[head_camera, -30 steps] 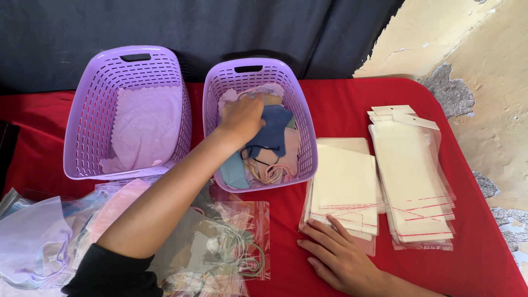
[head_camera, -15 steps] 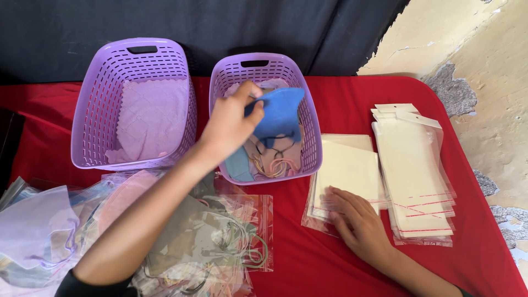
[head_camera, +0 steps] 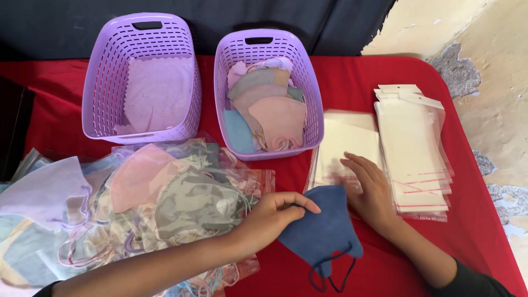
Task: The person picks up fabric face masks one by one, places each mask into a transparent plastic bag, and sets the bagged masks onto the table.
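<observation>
My left hand (head_camera: 273, 215) pinches the edge of a blue cloth face mask (head_camera: 323, 231) that lies on the red tablecloth near the front, its dark ear loops trailing toward me. Just right of the mask, my right hand (head_camera: 369, 187) rests flat with fingers spread on a stack of clear plastic sleeves holding white cards (head_camera: 346, 149). Behind both hands stands a purple basket (head_camera: 310, 93) with several loose masks in pink, grey, peach and light blue.
A second purple basket (head_camera: 99, 93) at the back left holds a pale pink cloth. A heap of bagged masks (head_camera: 165, 203) covers the front left. Another stack of clear sleeves (head_camera: 412, 148) lies at the right. The red table (head_camera: 478, 220) ends at the right, beside a concrete floor.
My left hand lifted the blue mask out of the right basket and brought it down onto the table in front. My right hand shifted slightly up on the sleeve stack.
</observation>
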